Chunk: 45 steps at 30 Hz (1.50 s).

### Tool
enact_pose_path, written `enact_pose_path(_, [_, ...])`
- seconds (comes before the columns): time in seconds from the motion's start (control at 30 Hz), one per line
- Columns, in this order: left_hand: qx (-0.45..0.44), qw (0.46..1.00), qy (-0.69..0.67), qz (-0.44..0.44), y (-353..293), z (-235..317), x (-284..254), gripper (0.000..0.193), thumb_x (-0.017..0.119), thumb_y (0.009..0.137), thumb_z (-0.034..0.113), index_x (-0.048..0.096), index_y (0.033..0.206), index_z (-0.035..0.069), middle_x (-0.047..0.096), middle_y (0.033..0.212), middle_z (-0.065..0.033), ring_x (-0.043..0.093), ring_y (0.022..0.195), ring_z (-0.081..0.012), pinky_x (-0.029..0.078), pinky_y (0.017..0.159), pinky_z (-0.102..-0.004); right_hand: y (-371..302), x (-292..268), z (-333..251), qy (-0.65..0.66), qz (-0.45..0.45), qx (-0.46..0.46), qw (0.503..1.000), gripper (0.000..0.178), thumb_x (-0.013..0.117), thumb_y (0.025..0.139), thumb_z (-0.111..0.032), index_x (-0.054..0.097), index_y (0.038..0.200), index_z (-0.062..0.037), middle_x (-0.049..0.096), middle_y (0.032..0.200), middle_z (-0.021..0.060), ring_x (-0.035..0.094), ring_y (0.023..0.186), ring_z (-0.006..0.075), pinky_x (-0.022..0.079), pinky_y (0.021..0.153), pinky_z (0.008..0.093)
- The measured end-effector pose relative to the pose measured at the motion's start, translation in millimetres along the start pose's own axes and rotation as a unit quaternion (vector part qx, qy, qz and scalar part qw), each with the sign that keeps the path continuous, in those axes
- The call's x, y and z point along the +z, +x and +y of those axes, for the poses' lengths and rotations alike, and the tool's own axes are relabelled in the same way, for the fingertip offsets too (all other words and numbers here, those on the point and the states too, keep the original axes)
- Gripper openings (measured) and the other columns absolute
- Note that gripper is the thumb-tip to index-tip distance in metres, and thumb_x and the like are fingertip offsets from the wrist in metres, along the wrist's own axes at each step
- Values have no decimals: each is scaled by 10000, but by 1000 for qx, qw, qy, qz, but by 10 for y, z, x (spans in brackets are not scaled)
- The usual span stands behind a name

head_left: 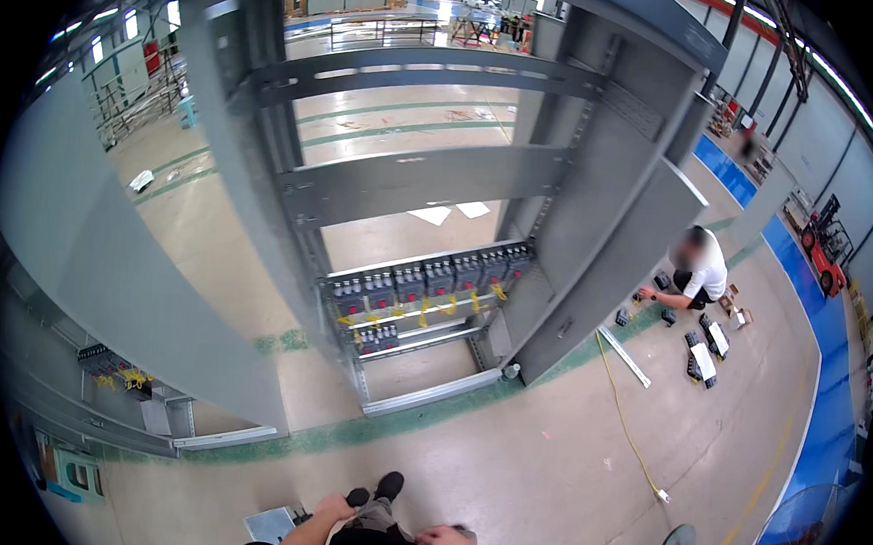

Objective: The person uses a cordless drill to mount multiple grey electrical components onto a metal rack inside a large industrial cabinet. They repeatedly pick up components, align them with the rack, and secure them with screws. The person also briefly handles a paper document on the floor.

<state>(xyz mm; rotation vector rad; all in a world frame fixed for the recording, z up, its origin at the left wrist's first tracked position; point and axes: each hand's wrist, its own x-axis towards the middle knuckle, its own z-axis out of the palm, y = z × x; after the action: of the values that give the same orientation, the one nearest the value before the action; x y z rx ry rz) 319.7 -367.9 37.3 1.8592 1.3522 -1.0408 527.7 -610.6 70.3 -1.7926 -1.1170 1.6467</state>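
Observation:
My left hand rests on my left knee with its fingers curled over it; nothing shows in it. My right hand lies flat on my right thigh, fingers spread on the grey trousers. My black shoes stick out just ahead of my knees, above the concrete floor. In front of me stands a tall grey open cabinet frame. Low inside it sits a row of black breakers with yellow tags.
A person crouches at the right of the cabinet among small parts on the floor. A yellow cable runs across the floor. A floor fan stands at lower right, a second grey cabinet at left, a red forklift far right.

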Motion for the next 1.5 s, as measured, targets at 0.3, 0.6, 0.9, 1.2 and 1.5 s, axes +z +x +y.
enact_pose_path(0.3, [32,994,-17,102,-90,2114,2,483,680,723,454,713,1108,164,693,1121,-106,656,1052,-294,530,893,-400,-946,-1425,378,-167,219,107,955,254,569,889,-309,722,936,-112,699,930,178,667,906,372,538,775,491])
enact_pose_path(0.6, [52,975,-194,92,-212,3346,1002,591,773,648,495,717,983,11,694,1005,-234,673,987,-359,542,841,-432,-1069,-2290,1251,-162,110,9,981,304,586,894,-348,706,927,-70,697,906,184,662,891,392,525,796,496])
enact_pose_path(0.9, [-31,998,-17,53,147,3850,935,528,690,724,468,721,1037,44,679,1100,-200,637,1083,-359,513,910,-424,-1967,-3806,3248,40,372,250,893,333,586,835,-334,725,987,-73,690,966,207,665,931,378,527,835,466])
enact_pose_path(1.2, [76,997,13,-27,685,5450,3,468,754,675,431,730,864,3,730,831,-137,717,788,-271,556,744,-382,-2897,-4022,4012,295,524,346,720,216,626,822,-184,722,868,4,715,782,114,689,699,190,566,629,342])
enact_pose_path(1.5, [157,969,130,138,912,7043,-303,459,816,639,448,740,811,30,727,778,-105,718,784,-256,558,740,-380,-2974,-3566,4521,408,537,352,649,197,608,862,-132,704,942,21,704,799,99,674,678,184,561,602,313])
